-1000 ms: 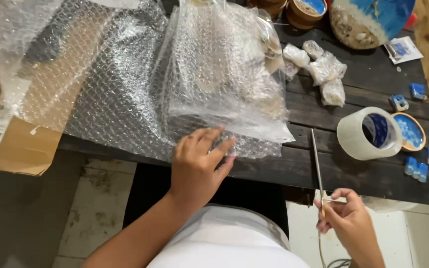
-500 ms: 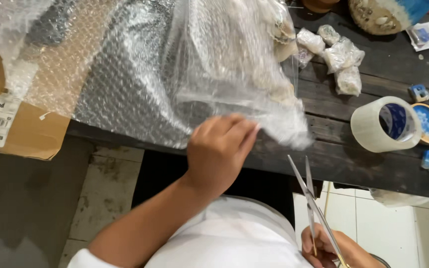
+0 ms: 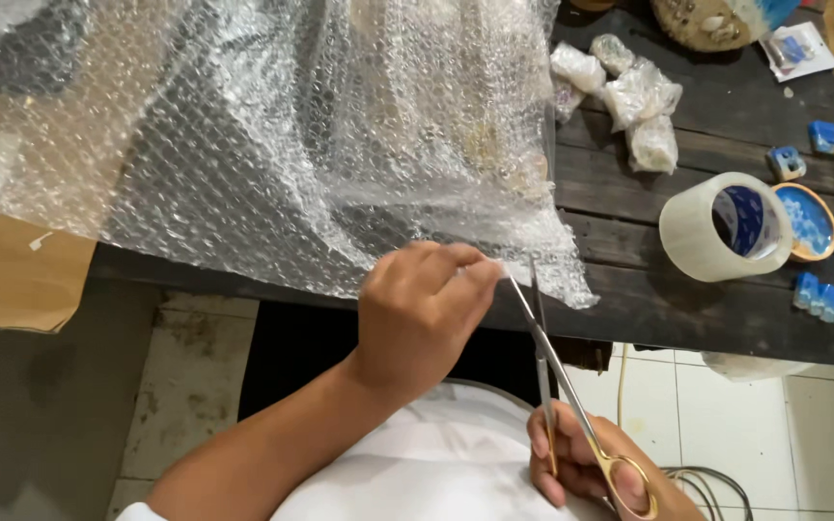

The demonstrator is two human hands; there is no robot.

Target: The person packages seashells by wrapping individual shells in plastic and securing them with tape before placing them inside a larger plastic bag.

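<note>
A large sheet of clear bubble wrap (image 3: pixel 272 145) is spread over the dark wooden table (image 3: pixel 707 318) and hangs past its near edge. My left hand (image 3: pixel 422 314) pinches the wrap's lower edge between fingers and thumb. My right hand (image 3: pixel 591 468), low in the picture, grips long thin scissors (image 3: pixel 547 357) with gold-coloured finger rings. The scissor blades are slightly apart and their tips sit at the wrap's edge, right beside my left fingertips.
A big roll of clear tape (image 3: pixel 726 227) stands on the table at the right, next to a small round blue dish (image 3: pixel 808 222) and small blue pieces (image 3: pixel 818 294). Several small bubble-wrapped bundles (image 3: pixel 629 96) lie behind it. A cardboard box (image 3: pixel 12 275) sits at the left. Tiled floor lies below.
My left hand has gone from resting flat on the wrap to pinching its edge. My right hand has brought the scissors left and up until the blades reach the wrap.
</note>
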